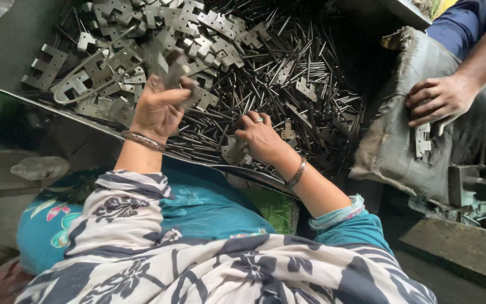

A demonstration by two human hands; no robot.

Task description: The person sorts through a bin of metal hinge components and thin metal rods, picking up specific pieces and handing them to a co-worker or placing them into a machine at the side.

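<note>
left hand lifts, gripping a plate | right hand pinches another plate amid pins | tray heaped; most of the sorting looks left

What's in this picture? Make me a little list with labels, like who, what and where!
Place: metal tray heaped with parts
Left hand: left hand raised, gripping flat notched plates
Right hand: right hand resting on thin metal pins, fingers on a plate
Other person: hand on a worn grey sack, touching a plate strip
</note>
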